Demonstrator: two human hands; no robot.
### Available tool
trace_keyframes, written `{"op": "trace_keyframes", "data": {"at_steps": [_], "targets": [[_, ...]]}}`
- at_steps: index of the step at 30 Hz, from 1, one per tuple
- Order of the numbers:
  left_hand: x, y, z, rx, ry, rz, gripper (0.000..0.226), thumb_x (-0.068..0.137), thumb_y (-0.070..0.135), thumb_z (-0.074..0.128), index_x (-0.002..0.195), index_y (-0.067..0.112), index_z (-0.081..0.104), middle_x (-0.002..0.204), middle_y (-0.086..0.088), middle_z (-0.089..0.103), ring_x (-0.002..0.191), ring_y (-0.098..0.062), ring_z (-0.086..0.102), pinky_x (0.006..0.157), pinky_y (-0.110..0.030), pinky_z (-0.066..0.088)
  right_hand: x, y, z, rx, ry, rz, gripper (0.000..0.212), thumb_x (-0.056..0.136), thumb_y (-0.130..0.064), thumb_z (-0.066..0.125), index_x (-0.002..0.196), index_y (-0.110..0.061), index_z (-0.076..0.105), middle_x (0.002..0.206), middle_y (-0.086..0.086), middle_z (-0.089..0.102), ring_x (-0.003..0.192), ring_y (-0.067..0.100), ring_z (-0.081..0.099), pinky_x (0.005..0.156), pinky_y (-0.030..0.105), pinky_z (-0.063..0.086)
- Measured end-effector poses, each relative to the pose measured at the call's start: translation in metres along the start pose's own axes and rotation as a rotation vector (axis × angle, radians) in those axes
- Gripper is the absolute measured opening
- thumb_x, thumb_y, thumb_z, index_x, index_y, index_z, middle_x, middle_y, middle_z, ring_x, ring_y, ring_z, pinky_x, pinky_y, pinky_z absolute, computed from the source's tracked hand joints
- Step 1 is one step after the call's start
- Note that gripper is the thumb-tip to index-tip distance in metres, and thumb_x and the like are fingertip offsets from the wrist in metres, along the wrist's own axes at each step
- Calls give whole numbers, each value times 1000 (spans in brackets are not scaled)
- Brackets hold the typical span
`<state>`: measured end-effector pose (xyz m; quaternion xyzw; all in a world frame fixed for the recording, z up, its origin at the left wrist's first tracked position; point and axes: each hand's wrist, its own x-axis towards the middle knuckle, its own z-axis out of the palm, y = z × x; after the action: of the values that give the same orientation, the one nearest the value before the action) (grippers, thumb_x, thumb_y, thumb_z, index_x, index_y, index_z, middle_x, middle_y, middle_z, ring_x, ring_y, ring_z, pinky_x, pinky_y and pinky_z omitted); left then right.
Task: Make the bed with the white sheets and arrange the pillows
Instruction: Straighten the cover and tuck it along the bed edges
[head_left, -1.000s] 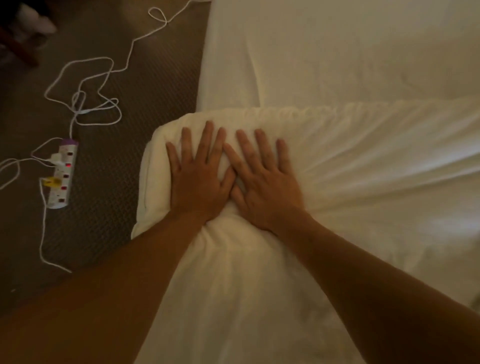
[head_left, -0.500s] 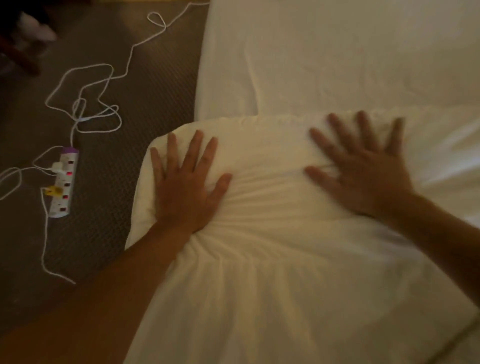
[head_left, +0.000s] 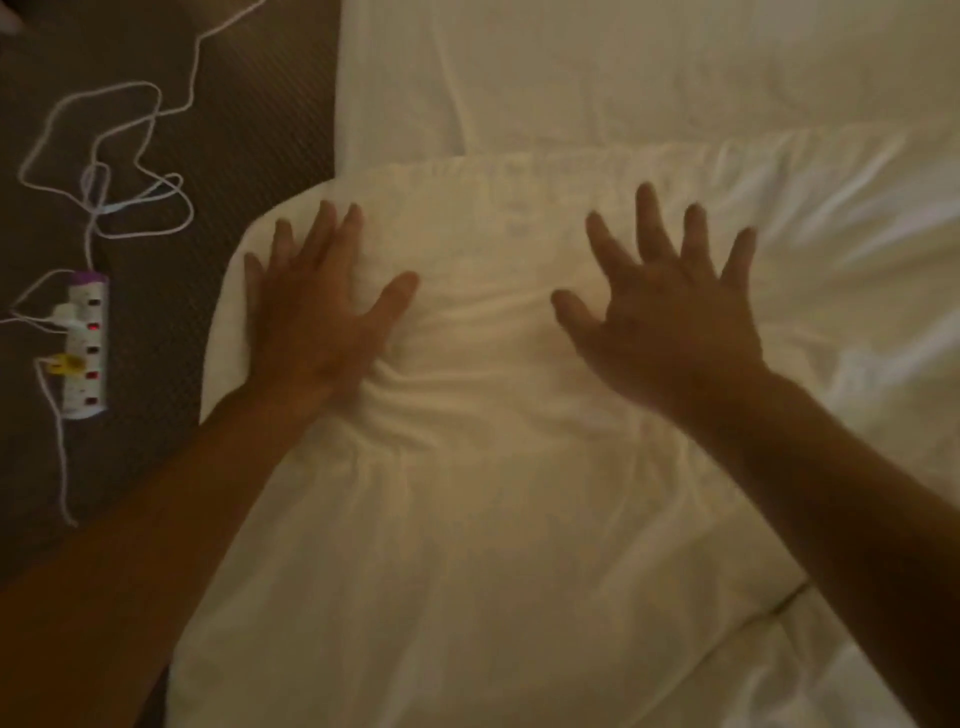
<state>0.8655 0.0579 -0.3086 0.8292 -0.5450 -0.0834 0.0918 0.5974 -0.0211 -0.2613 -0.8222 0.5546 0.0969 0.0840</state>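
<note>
A: Where are the hands?

B: Both lie on the white sheet (head_left: 493, 519), which is spread over the bed (head_left: 623, 67). The left hand (head_left: 311, 322) is pressed flat near the sheet's far left corner, fingers fairly close together and thumb out to the right, holding nothing. The cloth bunches into creases just beside its palm.

A: And the other?

B: The right hand (head_left: 670, 322) sits well apart to the right, fingers spread wide, gripping nothing. It is blurred, so I cannot tell whether the palm fully touches the cloth.

A: How does the sheet lie?

B: Its far edge runs across the bed from left to right, with plain white bedding beyond it. The left corner is rounded over the bed's edge.

A: Anything on the floor?

B: A power strip (head_left: 85, 345) on the dark carpet (head_left: 249, 130) at left, with a white cable (head_left: 130, 171) looping beyond it.
</note>
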Motion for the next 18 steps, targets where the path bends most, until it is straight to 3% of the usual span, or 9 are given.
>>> {"op": "trace_keyframes", "data": {"at_steps": [3,9,12,15,18], "targets": [[-29,-1,29,-84,67,24,87,90,72,28,163,28,10,171,2,2,156,-32,1,124,-57,-3,-64,-2,51,47,56,106,78,93,-77,10,161,-41,1,171,8,-4,155,42,-3,118,70,-4],[-24,-14,57,-289,229,79,79,95,60,45,162,24,21,170,-1,14,157,-30,7,125,-55,1,-53,-6,114,85,236,135,74,98,-72,21,162,-38,9,171,9,2,155,42,-2,118,68,2],[-25,-13,56,-209,259,86,80,95,63,42,161,23,23,169,-1,17,156,-31,10,125,-54,2,-47,-3,122,80,255,122,73,98,-71,22,162,-37,12,170,10,5,155,43,0,118,69,3],[-25,0,40,15,123,31,83,94,71,32,162,27,15,170,0,10,156,-33,6,124,-56,-2,-47,-4,114,92,179,119,75,97,-73,22,162,-37,14,170,9,5,155,43,1,117,69,3],[-29,23,10,188,-40,-85,86,96,71,33,163,20,13,171,-4,5,155,-37,-1,124,-56,-6,-44,11,88,198,-27,31,80,93,-78,21,161,-40,4,171,5,-7,155,40,-8,119,67,-5]]}}
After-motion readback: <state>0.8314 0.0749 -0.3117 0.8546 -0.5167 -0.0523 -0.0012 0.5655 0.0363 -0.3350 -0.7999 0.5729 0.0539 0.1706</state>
